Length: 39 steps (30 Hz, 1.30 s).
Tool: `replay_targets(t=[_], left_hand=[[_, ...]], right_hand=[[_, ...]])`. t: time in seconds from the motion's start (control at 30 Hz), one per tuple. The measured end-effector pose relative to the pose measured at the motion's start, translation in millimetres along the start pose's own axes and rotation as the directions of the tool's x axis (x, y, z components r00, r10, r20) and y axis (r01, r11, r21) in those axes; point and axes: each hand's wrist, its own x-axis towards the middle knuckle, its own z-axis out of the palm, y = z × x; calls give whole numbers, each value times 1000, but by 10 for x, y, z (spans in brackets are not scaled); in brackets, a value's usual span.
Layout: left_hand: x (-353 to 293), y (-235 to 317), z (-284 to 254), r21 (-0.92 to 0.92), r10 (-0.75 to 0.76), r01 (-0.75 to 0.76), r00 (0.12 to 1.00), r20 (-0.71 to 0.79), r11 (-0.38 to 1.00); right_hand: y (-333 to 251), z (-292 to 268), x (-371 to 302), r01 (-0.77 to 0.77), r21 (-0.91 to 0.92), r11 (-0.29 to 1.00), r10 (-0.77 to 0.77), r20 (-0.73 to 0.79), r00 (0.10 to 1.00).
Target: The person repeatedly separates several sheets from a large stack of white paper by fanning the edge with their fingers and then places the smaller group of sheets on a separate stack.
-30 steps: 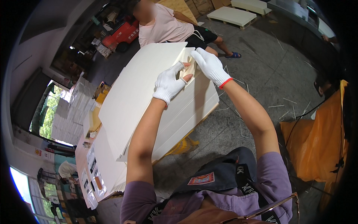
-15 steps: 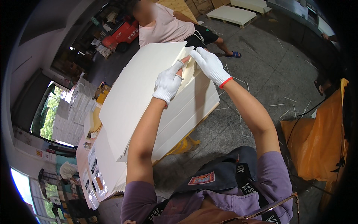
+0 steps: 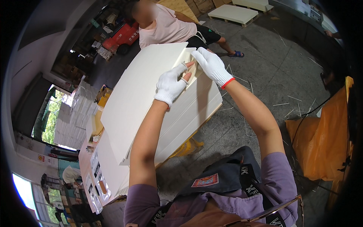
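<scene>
A tall stack of large white paper sheets stands in front of me, its layered side facing right. My left hand, in a white knit glove with bare thumb and index fingertips, rests at the right edge of the upper sheets. Its thumb and index finger are apart, against the curved edges of the sheets. My right hand, in a white glove with a red cuff, is closed on the far right corner of some sheets, which bow up there. Its fingertips are partly hidden.
Behind the stack a person in a pink shirt stands close. Further back are a red forklift and a pallet of white sheets. Orange sheeting hangs at right. Paper strips litter the floor. Plastic packets lie at lower left.
My left thumb and index finger have spread further apart at the sheet edges. My right hand keeps its hold on the corner, almost unmoved. The view has shifted slightly.
</scene>
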Motion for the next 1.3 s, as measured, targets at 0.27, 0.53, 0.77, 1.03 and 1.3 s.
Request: replay_targets(t=[0.27,0.53,0.77,1.03,1.3], left_hand=[[-57,125,-32,90,-127,125,992,16,988],[-1412,80,-162,-366,-150,-28,881,-448,930],[-2992,-205,92,-932,-551,148,832,-64,332],[-3554,-504,-90,-848,-542,-140,818,192,-511],[-3444,-179,-795,-990,-766,136,641,51,47]], right_hand=[[-267,105,-77,-138,890,434,399,-52,915],[-998,905,-603,-720,693,-19,304,690,656],[-1355,1208,-740,-822,555,129,310,765,565],[-1316,273,-1284,-795,519,313,463,648,605],[-1006,-985,-1919,-674,329,662,477,509,717]])
